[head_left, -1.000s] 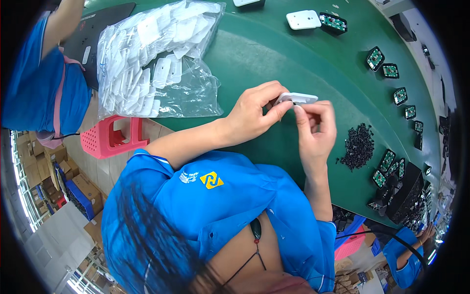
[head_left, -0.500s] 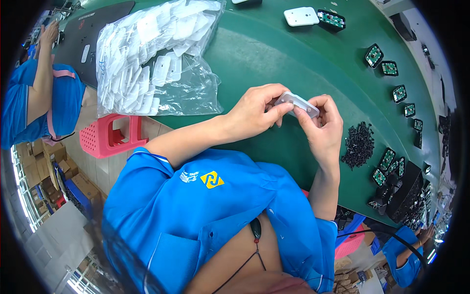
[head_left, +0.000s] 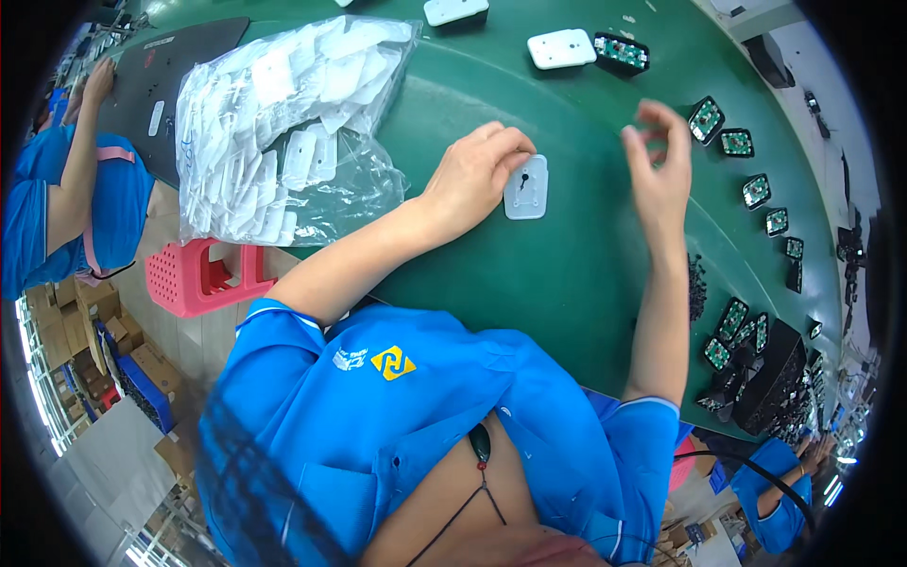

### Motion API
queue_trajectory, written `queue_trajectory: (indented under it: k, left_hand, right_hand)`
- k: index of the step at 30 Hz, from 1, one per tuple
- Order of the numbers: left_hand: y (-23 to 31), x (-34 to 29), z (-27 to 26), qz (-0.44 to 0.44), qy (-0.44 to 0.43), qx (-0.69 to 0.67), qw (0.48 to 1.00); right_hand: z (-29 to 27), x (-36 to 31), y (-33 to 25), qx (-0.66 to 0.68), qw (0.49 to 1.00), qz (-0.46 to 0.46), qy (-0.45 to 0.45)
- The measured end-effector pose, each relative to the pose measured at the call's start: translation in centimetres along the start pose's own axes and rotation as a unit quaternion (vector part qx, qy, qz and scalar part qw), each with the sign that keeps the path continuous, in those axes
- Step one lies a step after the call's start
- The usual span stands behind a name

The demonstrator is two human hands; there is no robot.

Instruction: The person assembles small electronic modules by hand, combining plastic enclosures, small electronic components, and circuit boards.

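My left hand [head_left: 475, 178] has its fingers closed on the upper left edge of a white plastic cover [head_left: 527, 203]. The cover's flat face is turned up, with a small black part near its middle. Whether it rests on the table or hangs just above, I cannot tell. My right hand [head_left: 663, 170] is raised to the right of it, slightly blurred, fingers apart and curved, nothing visible in them. Closest to that hand is a black housing with a green circuit board [head_left: 706, 120].
A clear bag of white covers [head_left: 274, 142] lies at left on the green table [head_left: 491, 293]. More black housings [head_left: 756, 192] line the right side. A pile of small black parts [head_left: 697, 283] is partly behind my right forearm. Another person [head_left: 90, 198] works at far left.
My right hand has let go of the cover and moved right and away. My left hand has turned the cover from a tilted, edge-on pose to face up.
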State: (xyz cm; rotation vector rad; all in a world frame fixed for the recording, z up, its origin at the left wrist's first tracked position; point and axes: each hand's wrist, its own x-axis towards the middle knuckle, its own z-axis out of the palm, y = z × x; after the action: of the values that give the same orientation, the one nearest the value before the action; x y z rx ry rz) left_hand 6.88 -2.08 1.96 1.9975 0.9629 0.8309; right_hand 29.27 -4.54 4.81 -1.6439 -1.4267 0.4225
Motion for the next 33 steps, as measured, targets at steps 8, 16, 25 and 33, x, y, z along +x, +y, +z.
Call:
queue_trajectory:
  k: [8, 16, 25, 33]
  left_hand:
    - [0.9, 0.5, 1.4, 0.03, -0.023, 0.152, 0.988]
    - [2.2, -1.2, 1.2, 0.072, -0.03, 0.263, 0.962]
    - [1.8, -0.6, 1.8, 0.147, -0.057, 0.22, 0.963]
    - [1.3, 0.1, 1.1, 0.174, -0.127, 0.088, 0.973]
  right_hand:
    - [2.0, 10.6, 6.0, -0.324, 0.923, -0.194, -0.073]
    - [-2.1, 3.1, 2.6, -0.153, 0.987, 0.037, 0.007]
    - [-6.7, -6.8, 1.6, -0.323, 0.945, -0.044, -0.012]
    - [-5.9, -8.9, -0.8, -0.239, 0.969, 0.007, -0.063]
